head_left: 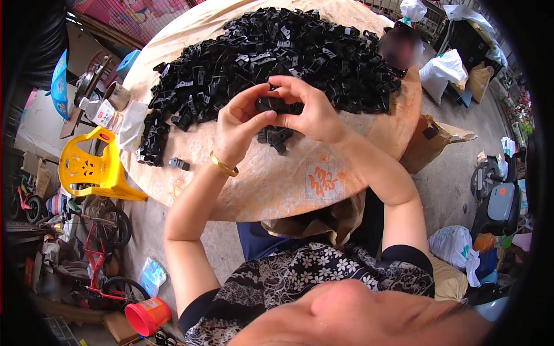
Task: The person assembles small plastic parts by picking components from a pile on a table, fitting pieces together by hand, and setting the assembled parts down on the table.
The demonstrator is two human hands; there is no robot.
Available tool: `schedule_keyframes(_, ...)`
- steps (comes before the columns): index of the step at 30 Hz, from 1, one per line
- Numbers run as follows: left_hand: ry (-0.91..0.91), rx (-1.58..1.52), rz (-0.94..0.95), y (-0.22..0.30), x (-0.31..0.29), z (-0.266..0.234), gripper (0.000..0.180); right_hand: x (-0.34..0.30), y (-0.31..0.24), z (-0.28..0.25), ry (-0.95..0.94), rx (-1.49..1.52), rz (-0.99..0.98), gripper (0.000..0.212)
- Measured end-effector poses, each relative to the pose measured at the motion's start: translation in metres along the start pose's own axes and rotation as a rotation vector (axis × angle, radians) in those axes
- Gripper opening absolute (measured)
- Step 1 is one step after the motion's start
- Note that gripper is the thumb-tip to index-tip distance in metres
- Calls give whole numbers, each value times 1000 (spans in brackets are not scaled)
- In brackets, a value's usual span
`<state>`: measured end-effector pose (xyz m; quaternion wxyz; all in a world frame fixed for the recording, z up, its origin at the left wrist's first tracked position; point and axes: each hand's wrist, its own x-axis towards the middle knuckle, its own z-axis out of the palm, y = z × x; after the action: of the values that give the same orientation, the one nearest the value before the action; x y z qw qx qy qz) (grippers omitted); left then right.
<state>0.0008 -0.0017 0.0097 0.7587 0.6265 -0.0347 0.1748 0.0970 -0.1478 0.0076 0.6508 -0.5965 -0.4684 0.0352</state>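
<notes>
Both my hands meet over the table, around a small black plastic part [270, 105]. My left hand [239, 118], with a gold bangle at its wrist, pinches the part's left side between thumb and fingers. On the other side, my right hand [314, 112] grips it with thumb and curled fingers. The part's exact shape is partly hidden by my fingers. Beyond my hands spreads a big heap of similar black plastic parts [323, 57]. A few black pieces [276, 138] lie just below my hands, and a single grey-black piece [179, 164] rests farther left.
The round table [265, 196] has a patterned peach cover. A yellow plastic chair [92, 164] stands left of it, near a red bicycle [95, 254] and a red bucket [148, 316]. An open cardboard box [433, 144] and white sacks [443, 75] are on the right.
</notes>
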Motion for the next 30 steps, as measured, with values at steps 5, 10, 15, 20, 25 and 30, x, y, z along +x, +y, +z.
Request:
schedule_keyframes(5,-47,196,17,7,0,3,41,1,-3,-8,-128,-77,31,42)
schedule_keyframes(10,-325,655,141,19,-11,12,42,9,-7,-34,-632,-233,40,40)
schedule_keyframes(15,-822,999,224,12,-42,39,41,-4,19,-26,-639,-488,-248,28)
schedule_keyframes(20,-751,962,264,2,-39,40,47,-10,26,-16,-603,-687,-279,24)
schedule_keyframes(25,-657,1196,345,22,-18,12,51,-7,32,-17,-558,-667,-196,23)
schedule_keyframes(30,-581,1344,282,7,-9,-8,36,-4,30,-19,-543,-641,-126,26)
